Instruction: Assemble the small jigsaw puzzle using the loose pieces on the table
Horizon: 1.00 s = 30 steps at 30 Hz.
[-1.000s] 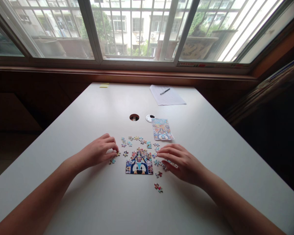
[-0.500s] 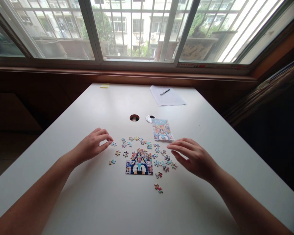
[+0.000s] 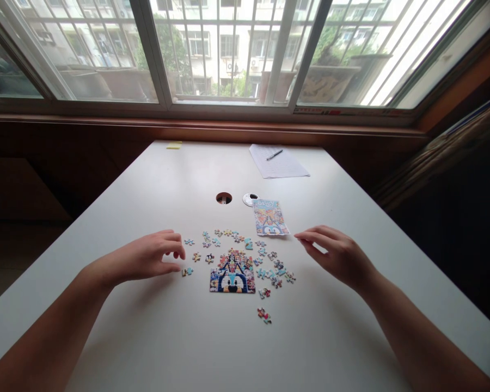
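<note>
A partly assembled jigsaw puzzle lies on the table, showing a blue dog's face with small colourful figures above it. Loose pieces lie in an arc to its left, top and right. My left hand is open at the left of the arc, thumb close beside a linked pair of puzzle pieces, with nothing in its fingers. Over on the right, my right hand is open and empty, its fingertips near the corner of the printed reference picture. A joined clump of pieces sits lower right of the puzzle.
The white table has a cable hole with its round cover beside it. Farther back are paper sheets with a pen on top, and a yellow sticky note. A barred window stands behind the table.
My left hand has moved down and slightly left, from the upper loose piece towards the linked pair. My right hand has drawn a little to the right, away from the loose pieces.
</note>
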{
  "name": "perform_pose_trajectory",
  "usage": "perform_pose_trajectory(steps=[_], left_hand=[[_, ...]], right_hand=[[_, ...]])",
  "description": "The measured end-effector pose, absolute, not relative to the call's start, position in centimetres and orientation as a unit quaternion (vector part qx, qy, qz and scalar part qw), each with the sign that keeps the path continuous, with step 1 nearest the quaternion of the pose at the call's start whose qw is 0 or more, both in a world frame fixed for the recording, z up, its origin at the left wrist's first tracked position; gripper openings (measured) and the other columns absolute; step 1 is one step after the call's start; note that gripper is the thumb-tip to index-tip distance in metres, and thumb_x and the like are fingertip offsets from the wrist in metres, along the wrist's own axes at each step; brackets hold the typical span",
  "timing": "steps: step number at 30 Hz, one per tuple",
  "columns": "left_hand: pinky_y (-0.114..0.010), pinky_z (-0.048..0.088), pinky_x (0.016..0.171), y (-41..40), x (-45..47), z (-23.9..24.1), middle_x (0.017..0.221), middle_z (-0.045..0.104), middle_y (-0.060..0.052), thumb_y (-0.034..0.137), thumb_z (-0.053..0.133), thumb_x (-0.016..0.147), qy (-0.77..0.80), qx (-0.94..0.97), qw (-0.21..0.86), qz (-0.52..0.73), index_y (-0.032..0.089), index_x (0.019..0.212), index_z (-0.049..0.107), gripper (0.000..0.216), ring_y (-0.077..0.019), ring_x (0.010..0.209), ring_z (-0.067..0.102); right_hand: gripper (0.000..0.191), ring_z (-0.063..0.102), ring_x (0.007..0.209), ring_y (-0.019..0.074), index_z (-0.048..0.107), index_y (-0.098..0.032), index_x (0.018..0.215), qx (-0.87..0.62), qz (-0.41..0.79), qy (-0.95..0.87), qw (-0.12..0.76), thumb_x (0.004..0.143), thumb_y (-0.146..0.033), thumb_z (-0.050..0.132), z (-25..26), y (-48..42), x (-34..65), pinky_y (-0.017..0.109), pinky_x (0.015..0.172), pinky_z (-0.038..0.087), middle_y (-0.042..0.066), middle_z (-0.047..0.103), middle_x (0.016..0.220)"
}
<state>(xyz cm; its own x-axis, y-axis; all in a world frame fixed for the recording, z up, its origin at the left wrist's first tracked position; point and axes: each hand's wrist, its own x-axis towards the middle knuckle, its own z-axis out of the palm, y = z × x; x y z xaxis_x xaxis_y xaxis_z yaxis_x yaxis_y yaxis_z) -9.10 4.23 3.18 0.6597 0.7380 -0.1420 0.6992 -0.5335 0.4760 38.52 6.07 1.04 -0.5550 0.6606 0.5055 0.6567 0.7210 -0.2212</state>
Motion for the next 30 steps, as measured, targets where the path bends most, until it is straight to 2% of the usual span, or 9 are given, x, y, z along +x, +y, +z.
perform_pose_trajectory(steps=[10, 20, 30], left_hand=[[-0.029, 0.046, 0.077, 4.2, -8.6, 3.3, 0.103, 0.063, -0.004, 0.041, 0.067, 0.090, 0.451, 0.847, 0.281, 0.003, 0.024, 0.098, 0.064, 0.019, -0.0202, 0.093, 0.059], [-0.026, 0.044, 0.066, 4.7, -8.7, 2.5, 0.096, 0.064, -0.003, 0.045, 0.070, 0.085, 0.482, 0.819, 0.311, 0.002, 0.023, 0.088, 0.062, 0.023, -0.0187, 0.081, 0.059], [-0.027, 0.043, 0.064, 4.9, -8.9, 2.0, 0.093, 0.061, -0.004, 0.050, 0.068, 0.085, 0.474, 0.820, 0.319, 0.009, 0.023, 0.087, 0.061, 0.028, -0.0188, 0.078, 0.056]], right_hand=[[0.022, 0.070, 0.084, 0.0217, 0.072, -0.023, 0.111, -0.361, -0.013, -0.893, 0.267, 0.097, -0.014, 0.057, 0.8, 6.3, 38.8, 0.037, 0.078, 0.057, 0.007, 0.074, 0.097], [0.021, 0.070, 0.079, 0.0190, 0.074, -0.023, 0.107, -0.360, 0.018, -0.904, 0.231, 0.099, -0.019, 0.054, 0.6, 6.2, 39.0, 0.034, 0.074, 0.056, 0.007, 0.075, 0.095], [0.021, 0.065, 0.072, 0.0169, 0.075, -0.023, 0.101, -0.353, 0.040, -0.915, 0.190, 0.100, -0.022, 0.053, 0.6, 6.0, 38.8, 0.030, 0.068, 0.051, 0.005, 0.072, 0.087]])
